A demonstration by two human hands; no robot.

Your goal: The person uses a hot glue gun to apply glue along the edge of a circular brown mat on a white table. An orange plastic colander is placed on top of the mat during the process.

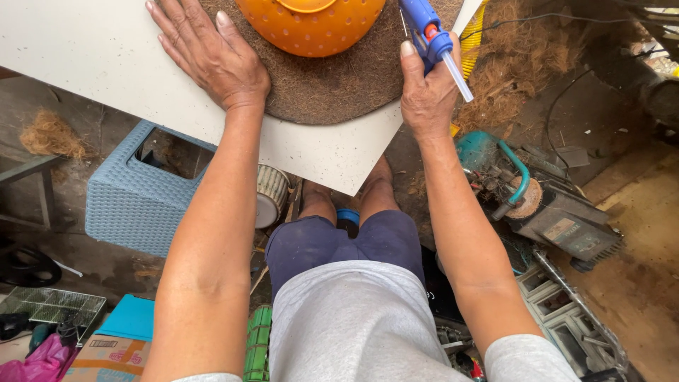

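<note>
My left hand (211, 53) lies flat, fingers spread, on the left part of a round brown coir mat (332, 88) that rests on a white board (99, 56). An orange perforated plastic bowl (311, 25) sits upside down on the mat at the top of the view. My right hand (426, 92) grips a blue hot glue gun (428, 32) with a clear glue stick (457, 76) poking out of its back end, right of the bowl at the mat's right edge. The gun's nozzle is out of frame.
A light blue woven stool (134, 205) stands under the board on the left. Power tools (537, 205) and loose coir fibre (523, 56) lie on the floor at right. A yellow cord (472, 42) runs by the board's corner. A wire cage (49, 304), cardboard box (106, 354) sit lower left.
</note>
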